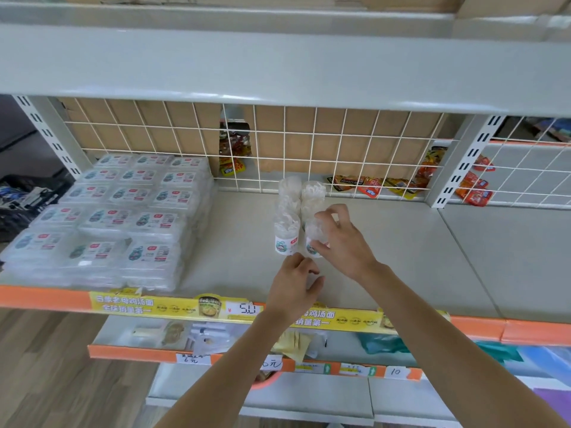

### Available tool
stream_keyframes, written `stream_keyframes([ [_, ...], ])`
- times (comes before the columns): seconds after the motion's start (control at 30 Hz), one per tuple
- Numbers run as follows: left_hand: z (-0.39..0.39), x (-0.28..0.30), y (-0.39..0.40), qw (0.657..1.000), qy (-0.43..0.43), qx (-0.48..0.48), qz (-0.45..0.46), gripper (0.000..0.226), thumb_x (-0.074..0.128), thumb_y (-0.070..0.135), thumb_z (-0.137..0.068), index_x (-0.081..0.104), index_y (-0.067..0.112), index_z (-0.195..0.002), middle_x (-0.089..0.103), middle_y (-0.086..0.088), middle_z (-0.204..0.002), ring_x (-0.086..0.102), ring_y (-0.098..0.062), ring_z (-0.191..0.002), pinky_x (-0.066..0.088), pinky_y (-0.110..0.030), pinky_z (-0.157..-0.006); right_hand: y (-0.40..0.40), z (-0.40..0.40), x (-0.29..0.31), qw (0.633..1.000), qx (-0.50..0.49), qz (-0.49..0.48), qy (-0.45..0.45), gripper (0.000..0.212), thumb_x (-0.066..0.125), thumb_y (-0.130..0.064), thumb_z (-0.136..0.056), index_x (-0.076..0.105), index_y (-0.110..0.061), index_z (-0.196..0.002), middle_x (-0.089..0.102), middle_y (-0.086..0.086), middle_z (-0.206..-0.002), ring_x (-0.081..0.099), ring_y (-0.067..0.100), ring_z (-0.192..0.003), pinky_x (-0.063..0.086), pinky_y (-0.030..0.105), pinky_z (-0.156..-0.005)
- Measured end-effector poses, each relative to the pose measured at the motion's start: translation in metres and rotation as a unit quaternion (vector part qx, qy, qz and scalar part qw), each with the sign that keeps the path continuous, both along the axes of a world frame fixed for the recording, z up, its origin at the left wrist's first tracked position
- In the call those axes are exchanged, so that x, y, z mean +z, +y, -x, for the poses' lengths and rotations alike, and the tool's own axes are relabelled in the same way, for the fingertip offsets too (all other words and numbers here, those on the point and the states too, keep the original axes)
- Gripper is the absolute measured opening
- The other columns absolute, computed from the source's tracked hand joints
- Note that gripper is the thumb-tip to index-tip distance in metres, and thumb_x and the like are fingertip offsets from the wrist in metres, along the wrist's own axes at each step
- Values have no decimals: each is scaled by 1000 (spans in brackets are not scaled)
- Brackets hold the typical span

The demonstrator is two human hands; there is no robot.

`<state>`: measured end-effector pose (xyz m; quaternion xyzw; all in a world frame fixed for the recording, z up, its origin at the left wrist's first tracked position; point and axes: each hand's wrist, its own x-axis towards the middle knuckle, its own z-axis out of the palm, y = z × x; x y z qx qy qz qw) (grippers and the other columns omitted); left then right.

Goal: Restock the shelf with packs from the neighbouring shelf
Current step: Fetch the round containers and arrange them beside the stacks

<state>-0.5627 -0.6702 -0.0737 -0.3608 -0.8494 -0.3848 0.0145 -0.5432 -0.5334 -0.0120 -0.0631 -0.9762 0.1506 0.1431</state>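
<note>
Grey shelf (386, 257), mostly bare. Right hand (341, 239) grasping front-right pack (315, 236); left hand (295, 284) loosely curled, empty. Best: seat pack upright, flush beside neighbour (286, 234).

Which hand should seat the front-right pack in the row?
Right. The right hand already wraps the front-right pack; the left hand sits nearer the shelf edge, apparently gripping nothing.

a shop: metal shelf (386, 261) stocked with packs (102, 217), price tags (245, 308) along its edge.
</note>
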Motion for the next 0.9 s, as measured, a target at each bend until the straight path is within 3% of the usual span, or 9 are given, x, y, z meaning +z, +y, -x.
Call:
stream_keyframes([
  [0.1, 2, 0, -2, 998, 14, -53, 10, 37, 47, 39, -80, 63, 6, -83, 57, -8, -88, 55, -23, -86, 47, -29, -72, 1, -20, 2, 999, -28, 9, 18, 43, 59, -18, -86, 43, -10, -126, 33, 11, -130, 52, 27, -99, 43, 29, -77],
  [0.2, 4, -4, -1, 989, 88, -118, 32, 31, 46, 35, -82, 62, 9, -79, 56, -6, -82, 53, -25, -79, 48, -32, -70, 11, -51, -3, 999, -38, -24, 19, 38, 58, -9, -84, 51, -5, -121, 49, 13, -120, 52, 29, -101, 47, 36, -82],
  [0.27, 6, -7, 2, 976, 148, -151, 59, 25, 45, 29, -85, 61, 11, -79, 54, -5, -81, 51, -25, -74, 45, -32, -70, 23, -75, -11, 997, -37, -62, 6, 31, 63, -3, -75, 61, -4, -105, 61, 13, -102, 57, 32, -91, 53, 42, -73],
  [0.4, -4, 0, 18, 954, 200, -186, 120, 32, 38, 30, -85, 62, 10, -80, 54, -7, -81, 54, -26, -73, 51, -37, -66, 50, -125, -23, 990, -57, -125, -32, 31, 74, -4, -55, 66, -9, -84, 65, 5, -80, 62, 25, -71, 54, 31, -54],
  [0.57, -58, 19, 75, 927, 235, -242, 161, 35, 38, 37, -81, 62, 13, -84, 56, -6, -86, 59, -25, -73, 52, -33, -58, 93, -195, -24, 986, -70, -144, -52, 34, 78, -10, -53, 67, -12, -86, 64, 3, -83, 62, 23, -73, 53, 32, -54],
  [0.7, -126, 30, 143, 920, 229, -282, 147, 30, 45, 31, -86, 60, 12, -104, 54, -8, -101, 53, -28, -92, 47, -39, -76, 140, -265, -12, 983, -116, -126, -62, 34, 69, -13, -55, 66, -13, -89, 64, 3, -86, 62, 25, -75, 50, 31, -55],
  [0.8, -176, 26, 192, 916, 212, -315, 131, 30, 48, 30, -81, 61, 11, -100, 56, -9, -97, 56, -31, -90, 48, -39, -74, 170, -323, -14, 978, -172, -103, -64, 40, 63, -13, -62, 64, -11, -102, 63, 7, -97, 60, 29, -88, 50, 37, -65],
  [0.9, -219, 21, 234, 907, 199, -348, 128, 41, 39, 38, -78, 62, 11, -100, 57, -9, -101, 56, -30, -94, 49, -40, -79, 191, -376, -26, 969, -213, -110, -60, 45, 67, -19, -56, 64, -13, -100, 65, 6, -97, 64, 29, -87, 53, 36, -62],
])
